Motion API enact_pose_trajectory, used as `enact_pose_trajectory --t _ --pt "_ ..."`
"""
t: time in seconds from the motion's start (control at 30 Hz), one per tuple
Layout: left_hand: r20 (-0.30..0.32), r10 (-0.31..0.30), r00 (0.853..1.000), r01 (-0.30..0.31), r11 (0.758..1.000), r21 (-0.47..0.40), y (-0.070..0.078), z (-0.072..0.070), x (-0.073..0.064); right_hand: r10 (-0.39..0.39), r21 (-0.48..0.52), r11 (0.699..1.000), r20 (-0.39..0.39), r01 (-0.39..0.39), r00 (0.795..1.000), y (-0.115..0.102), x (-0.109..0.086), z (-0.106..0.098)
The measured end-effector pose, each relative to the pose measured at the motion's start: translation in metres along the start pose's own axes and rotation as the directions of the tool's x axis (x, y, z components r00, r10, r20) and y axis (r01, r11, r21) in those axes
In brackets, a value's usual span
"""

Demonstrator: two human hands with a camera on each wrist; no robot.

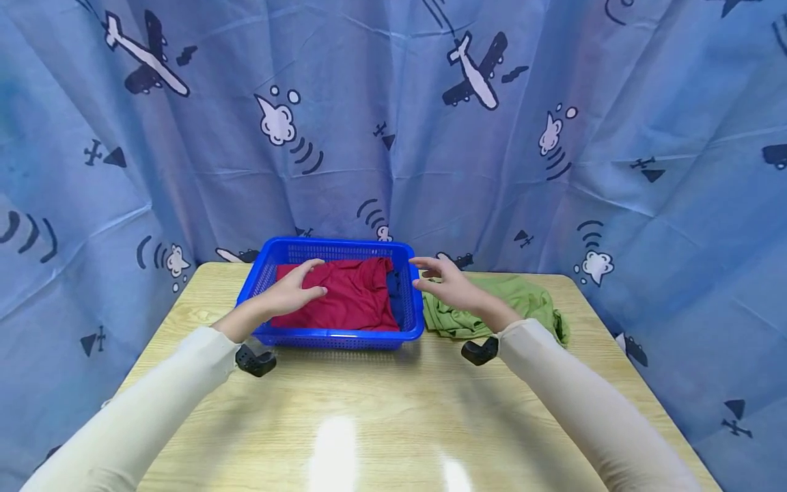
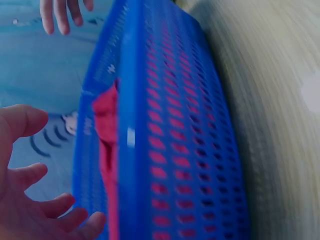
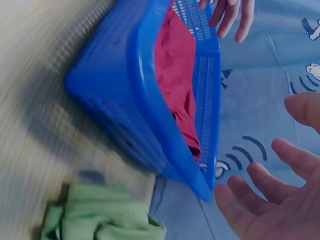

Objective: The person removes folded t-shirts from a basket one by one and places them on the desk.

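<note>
A blue plastic basket with perforated walls stands toward the back of the table. Red cloth lies inside it, with a strip of dark blue cloth showing at its right. Over the basket's left part hovers my left hand, fingers spread and holding nothing. My right hand is beside the basket's right rim, its fingers apart and loosely bent around air. Below and behind that hand, a crumpled green cloth lies on the table. In the right wrist view the right fingertips appear apart from the rim.
The wooden table extends in front of the basket toward me. A blue curtain printed with airplanes hangs behind and at both sides of the table. Black wrist cameras sit under both sleeves.
</note>
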State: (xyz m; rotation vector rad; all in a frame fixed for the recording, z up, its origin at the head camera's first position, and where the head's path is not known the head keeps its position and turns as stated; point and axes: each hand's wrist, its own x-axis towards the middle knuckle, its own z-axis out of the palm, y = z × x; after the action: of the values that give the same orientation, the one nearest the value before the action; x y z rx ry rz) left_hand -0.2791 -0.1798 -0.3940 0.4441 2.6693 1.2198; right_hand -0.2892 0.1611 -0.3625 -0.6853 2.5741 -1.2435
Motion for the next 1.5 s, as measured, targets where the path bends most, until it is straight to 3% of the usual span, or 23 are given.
enact_pose_trajectory --t 0.17,0.43,0.6,0.7,1.07,1.23,1.33,1.5 --pt "0.005 -0.031 1.000 0.031 0.999 0.011 -0.017 -0.011 -0.002 0.015 0.044 0.999 0.032 -0.016 0.999 -0.007 0.010 0.011" --pt "0.008 -0.047 0.999 0.047 0.999 0.008 -0.032 -0.028 -0.009 0.089 0.115 0.989 0.074 -0.097 0.993 -0.012 0.027 0.027" --pt "0.000 -0.064 0.998 0.064 0.998 0.003 -0.043 -0.029 -0.013 0.197 0.201 0.952 0.175 -0.231 0.965 -0.010 0.035 0.046" --pt "0.028 -0.086 0.996 0.086 0.996 0.008 -0.046 -0.029 -0.012 0.242 0.229 0.930 0.209 -0.288 0.947 -0.010 0.041 0.053" --pt "0.180 -0.224 0.958 0.224 0.974 0.025 -0.046 -0.028 -0.006 0.337 0.220 0.904 0.165 -0.367 0.927 -0.010 0.051 0.063" --pt "0.219 -0.245 0.944 0.239 0.969 0.055 -0.046 -0.024 -0.005 0.354 0.236 0.892 0.168 -0.386 0.920 -0.006 0.055 0.065" --pt "0.214 -0.237 0.948 0.233 0.971 0.044 -0.047 -0.023 -0.004 0.367 0.257 0.880 0.168 -0.400 0.915 -0.005 0.058 0.067" --pt "0.171 -0.193 0.966 0.203 0.979 -0.038 -0.051 -0.021 -0.002 0.400 0.284 0.855 0.173 -0.434 0.900 -0.005 0.062 0.069"
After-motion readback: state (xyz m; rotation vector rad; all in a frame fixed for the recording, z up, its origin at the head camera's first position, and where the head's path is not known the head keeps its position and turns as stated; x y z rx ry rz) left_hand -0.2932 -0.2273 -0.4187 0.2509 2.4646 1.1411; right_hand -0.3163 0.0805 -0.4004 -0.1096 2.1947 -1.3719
